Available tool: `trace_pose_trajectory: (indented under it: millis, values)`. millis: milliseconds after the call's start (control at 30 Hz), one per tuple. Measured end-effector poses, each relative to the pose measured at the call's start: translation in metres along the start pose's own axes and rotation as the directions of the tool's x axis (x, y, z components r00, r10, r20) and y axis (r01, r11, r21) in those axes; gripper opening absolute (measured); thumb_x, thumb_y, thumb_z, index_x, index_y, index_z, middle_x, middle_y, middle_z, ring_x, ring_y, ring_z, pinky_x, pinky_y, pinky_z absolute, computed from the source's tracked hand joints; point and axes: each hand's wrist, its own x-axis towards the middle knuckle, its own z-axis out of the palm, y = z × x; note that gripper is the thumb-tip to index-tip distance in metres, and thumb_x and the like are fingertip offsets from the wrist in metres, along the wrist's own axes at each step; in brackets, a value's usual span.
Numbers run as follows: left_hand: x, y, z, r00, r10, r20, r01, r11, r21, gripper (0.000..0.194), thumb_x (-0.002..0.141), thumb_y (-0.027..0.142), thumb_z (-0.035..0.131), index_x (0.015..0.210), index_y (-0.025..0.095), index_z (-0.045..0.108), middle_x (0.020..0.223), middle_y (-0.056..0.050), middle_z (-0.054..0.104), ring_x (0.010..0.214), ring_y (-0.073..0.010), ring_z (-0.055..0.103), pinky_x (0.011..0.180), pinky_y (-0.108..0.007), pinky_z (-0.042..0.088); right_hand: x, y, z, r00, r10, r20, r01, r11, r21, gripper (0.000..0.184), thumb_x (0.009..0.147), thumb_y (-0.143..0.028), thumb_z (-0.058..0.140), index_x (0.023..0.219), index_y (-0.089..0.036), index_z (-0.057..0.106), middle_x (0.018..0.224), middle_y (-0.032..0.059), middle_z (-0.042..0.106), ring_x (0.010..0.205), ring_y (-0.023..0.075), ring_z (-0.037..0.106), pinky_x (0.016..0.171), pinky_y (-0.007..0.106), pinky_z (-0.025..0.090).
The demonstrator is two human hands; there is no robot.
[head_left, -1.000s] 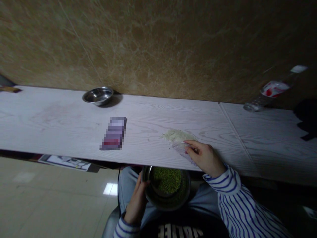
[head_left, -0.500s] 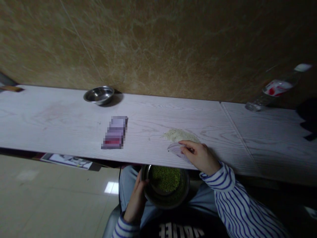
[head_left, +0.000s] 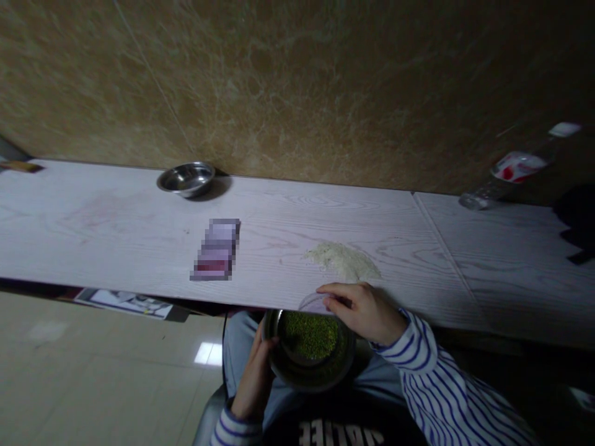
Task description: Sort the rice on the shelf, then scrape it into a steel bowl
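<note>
Left hand [head_left: 255, 378] curled around steel bowl [head_left: 344, 354] of green mung beans [head_left: 310, 334]; right hand [head_left: 362, 313] pinches clear plastic film [head_left: 315, 303] at tabletop [head_left: 139, 248] edge, just below pale powder heap [head_left: 344, 260].

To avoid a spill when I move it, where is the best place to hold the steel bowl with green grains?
Best hold the rim of the steel bowl from the left side, where the left hand is. The bowl is round and deep, and the green grains lie well below the rim, so the hand can wrap the outer wall and stay out of them.
</note>
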Motion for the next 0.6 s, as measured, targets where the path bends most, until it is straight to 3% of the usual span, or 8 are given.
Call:
trace_pose_trajectory:
  millis: [100,333,467,600]
  values:
    - [0.001,-0.002,-0.002,1.000,-0.001,0.002,0.001,1.000,-0.023,0.056,0.087,0.033,0.063,0.143,0.029,0.062,0.154,-0.005,0.058,0.151,-0.0308,0.039,0.125,-0.044,0.027,-0.002,0.006,-0.002,1.000,0.019,-0.014,-0.019,1.000,0.023,0.027,0.090,-0.022,0.061,0.108,-0.024,0.081,0.099,0.0042,0.084,0.087,0.0209,0.079,0.081,0.033,0.062]
    - [0.003,-0.007,-0.007,0.999,-0.015,-0.031,0.015,1.000,-0.009,0.054,0.087,0.032,0.062,0.141,0.031,0.064,0.154,-0.003,0.058,0.151,-0.0299,0.038,0.125,-0.044,0.027,0.014,0.020,0.000,0.923,0.147,-0.357,-0.183,0.981,-0.071,0.032,0.090,-0.023,0.057,0.113,-0.020,0.079,0.084,0.0073,0.082,0.074,0.0220,0.078,0.068,0.030,0.060]
    - [0.003,-0.008,-0.007,0.999,-0.005,-0.054,0.004,1.000,-0.003,0.055,0.086,0.031,0.062,0.141,0.032,0.065,0.155,-0.002,0.058,0.153,-0.0291,0.037,0.127,-0.043,0.023,0.020,0.018,0.001,0.916,0.133,-0.380,-0.214,0.960,-0.180,0.032,0.090,-0.024,0.056,0.112,-0.021,0.080,0.082,0.0069,0.082,0.066,0.0218,0.076,0.066,0.030,0.059]
    - [0.005,-0.007,-0.006,1.000,-0.009,-0.022,0.008,1.000,-0.025,0.054,0.085,0.031,0.064,0.139,0.031,0.066,0.153,-0.002,0.060,0.153,-0.0296,0.036,0.127,-0.044,0.022,0.017,0.023,-0.010,0.892,0.168,-0.419,-0.278,0.936,-0.218,0.032,0.090,-0.024,0.057,0.112,-0.019,0.080,0.088,0.0098,0.083,0.072,0.0240,0.078,0.067,0.031,0.059]
